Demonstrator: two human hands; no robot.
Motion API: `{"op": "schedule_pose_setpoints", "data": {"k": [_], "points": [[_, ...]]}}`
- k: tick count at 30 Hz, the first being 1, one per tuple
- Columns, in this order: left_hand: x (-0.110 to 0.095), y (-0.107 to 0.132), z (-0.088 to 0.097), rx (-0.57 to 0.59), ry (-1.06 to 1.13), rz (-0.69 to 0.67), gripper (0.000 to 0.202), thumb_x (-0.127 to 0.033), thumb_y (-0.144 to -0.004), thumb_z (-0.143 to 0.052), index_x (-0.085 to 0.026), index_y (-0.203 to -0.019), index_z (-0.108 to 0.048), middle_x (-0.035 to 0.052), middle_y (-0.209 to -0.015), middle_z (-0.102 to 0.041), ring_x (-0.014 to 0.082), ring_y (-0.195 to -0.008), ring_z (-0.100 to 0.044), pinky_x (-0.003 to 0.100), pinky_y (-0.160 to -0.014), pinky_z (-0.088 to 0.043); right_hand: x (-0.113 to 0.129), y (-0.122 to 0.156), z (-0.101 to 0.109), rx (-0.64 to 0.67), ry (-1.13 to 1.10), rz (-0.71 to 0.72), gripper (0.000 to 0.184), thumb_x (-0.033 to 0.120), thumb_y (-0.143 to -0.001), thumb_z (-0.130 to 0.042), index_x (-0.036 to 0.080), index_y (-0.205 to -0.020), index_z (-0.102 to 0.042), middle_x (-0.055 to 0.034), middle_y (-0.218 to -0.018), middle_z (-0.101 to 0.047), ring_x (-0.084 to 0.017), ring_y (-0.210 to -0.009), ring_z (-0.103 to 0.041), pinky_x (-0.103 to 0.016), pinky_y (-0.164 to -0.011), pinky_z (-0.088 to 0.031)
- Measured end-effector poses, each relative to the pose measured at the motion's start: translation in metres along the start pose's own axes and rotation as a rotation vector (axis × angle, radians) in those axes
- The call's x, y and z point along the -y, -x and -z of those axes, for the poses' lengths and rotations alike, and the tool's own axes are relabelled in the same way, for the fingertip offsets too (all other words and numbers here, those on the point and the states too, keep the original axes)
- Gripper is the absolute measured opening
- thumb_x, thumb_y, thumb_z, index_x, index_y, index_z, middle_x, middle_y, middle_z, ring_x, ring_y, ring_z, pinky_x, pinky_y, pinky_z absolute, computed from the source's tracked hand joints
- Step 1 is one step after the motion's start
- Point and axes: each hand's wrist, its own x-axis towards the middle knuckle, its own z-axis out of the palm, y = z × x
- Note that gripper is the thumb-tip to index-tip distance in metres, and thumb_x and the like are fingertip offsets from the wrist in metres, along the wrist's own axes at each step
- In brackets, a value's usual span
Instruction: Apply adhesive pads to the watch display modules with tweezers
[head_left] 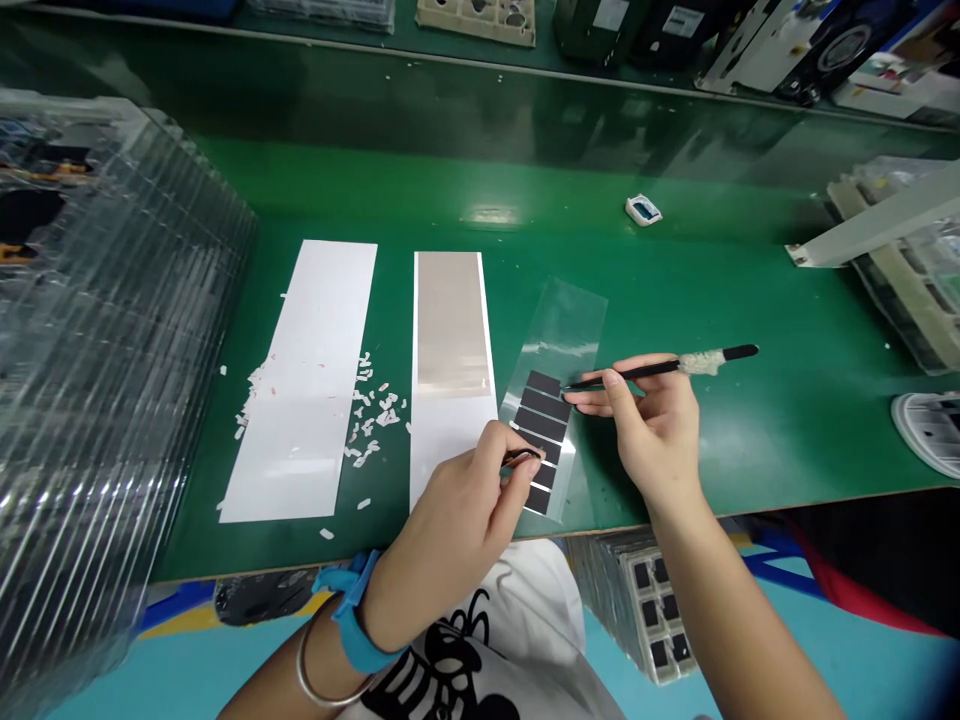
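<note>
My right hand (651,420) is closed on black tweezers (660,368), wrapped with pale tape near the far end. Their tip rests at the top black strip on a clear film sheet (561,330). Several black rectangular strips (544,420) sit in a column on that film. My left hand (457,520) pinches the film's near left edge beside the lower strips, fingers curled together. A blue wristband and a thin bangle are on the left wrist.
A white sheet (304,390) and a silvery-faced sheet (451,340) lie to the left, with small white scraps (371,415) between them. Stacked clear trays (97,380) fill the left. A small white-blue item (643,210) lies farther back. More trays (911,290) stand at right.
</note>
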Motion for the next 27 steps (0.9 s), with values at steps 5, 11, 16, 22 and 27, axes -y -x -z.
{"op": "schedule_pose_setpoints", "data": {"k": [5,11,16,22,27], "points": [[0.000,0.000,-0.001,0.001,0.004,0.005,0.015,-0.031,-0.105,-0.038,-0.022,-0.109,-0.049,0.0065,-0.104,-0.070,0.0138,-0.064,-0.062,0.025,-0.055,-0.041,-0.002,-0.001,-0.001,0.001,0.000,0.015,0.031,0.040,-0.083,-0.077,0.022,-0.094,-0.054,-0.0028,-0.082,-0.074,-0.018,-0.055,-0.072,-0.026,-0.051,-0.064],[-0.001,-0.002,-0.002,-0.010,0.007,0.024,0.011,-0.032,-0.104,-0.042,-0.022,-0.104,-0.048,0.0053,-0.104,-0.071,0.0137,-0.067,-0.064,0.025,-0.056,-0.041,-0.001,0.001,-0.002,-0.012,0.018,0.018,0.030,0.040,-0.085,-0.074,0.023,-0.096,-0.051,-0.0016,-0.083,-0.072,-0.019,-0.056,-0.073,-0.028,-0.052,-0.063],[-0.001,-0.002,-0.002,-0.107,0.059,0.041,0.008,-0.028,-0.098,-0.056,-0.021,-0.096,-0.061,0.0023,-0.089,-0.074,0.0151,-0.069,-0.066,0.024,-0.055,-0.043,0.007,0.002,-0.001,-0.081,0.023,0.081,0.027,0.036,-0.089,-0.072,0.023,-0.098,-0.050,-0.0016,-0.086,-0.072,-0.016,-0.054,-0.071,-0.026,-0.049,-0.061],[-0.007,0.005,0.015,-0.269,0.175,-0.055,0.015,-0.021,-0.092,-0.065,-0.023,-0.103,-0.075,0.0017,-0.092,-0.077,0.0133,-0.072,-0.067,0.022,-0.061,-0.052,0.048,0.024,-0.024,-0.118,-0.156,0.347,0.013,0.013,-0.092,-0.065,0.021,-0.095,-0.056,0.0017,-0.082,-0.066,-0.017,-0.077,-0.073,-0.033,-0.066,-0.067],[-0.004,0.011,0.031,-0.386,0.011,-0.179,0.031,-0.014,-0.093,-0.059,-0.024,-0.120,-0.070,0.0011,-0.089,-0.075,0.0100,-0.064,-0.061,0.021,-0.060,-0.049,0.069,0.051,-0.058,0.164,-0.304,0.490,0.024,-0.001,-0.092,-0.055,0.017,-0.107,-0.054,-0.0043,-0.092,-0.070,-0.017,-0.084,-0.072,-0.039,-0.077,-0.068]]}}
